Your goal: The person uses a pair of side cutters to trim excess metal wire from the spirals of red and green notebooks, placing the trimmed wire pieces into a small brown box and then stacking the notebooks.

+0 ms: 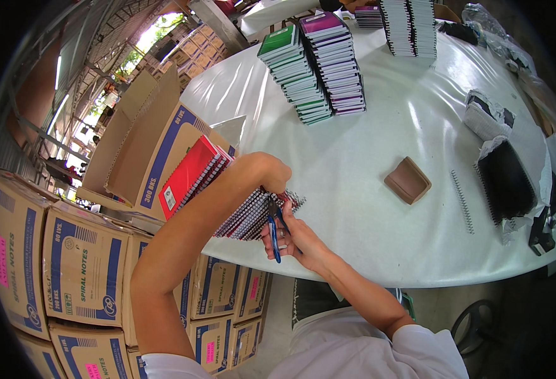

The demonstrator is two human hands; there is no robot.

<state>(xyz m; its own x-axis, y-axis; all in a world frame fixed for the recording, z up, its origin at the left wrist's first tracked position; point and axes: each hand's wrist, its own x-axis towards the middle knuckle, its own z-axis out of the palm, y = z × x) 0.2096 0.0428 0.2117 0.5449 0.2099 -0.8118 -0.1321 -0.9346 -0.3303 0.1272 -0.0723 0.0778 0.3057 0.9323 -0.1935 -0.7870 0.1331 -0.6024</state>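
Observation:
A row of spiral notebooks (245,216) lies at the table's near left edge, coils facing up. My left arm reaches across them. At their far end, my left hand (274,173) is closed over the notebooks, its fingers bent down and partly hidden. My right hand (295,235) grips blue-handled pliers (273,237), with the dark jaws at the coils just below my left hand. Left of my forearm stand more spiral notebooks with a red cover (189,172) and a white label, leaning beside an open carton.
The open carton (176,148) stands at the left, before stacked closed cartons (88,265). Green notebooks (300,79) and purple notebooks (338,66) are piled at the back. A brown block-like object (408,180), a loose coil (462,201) and black coils in torn wrapping (506,180) lie right.

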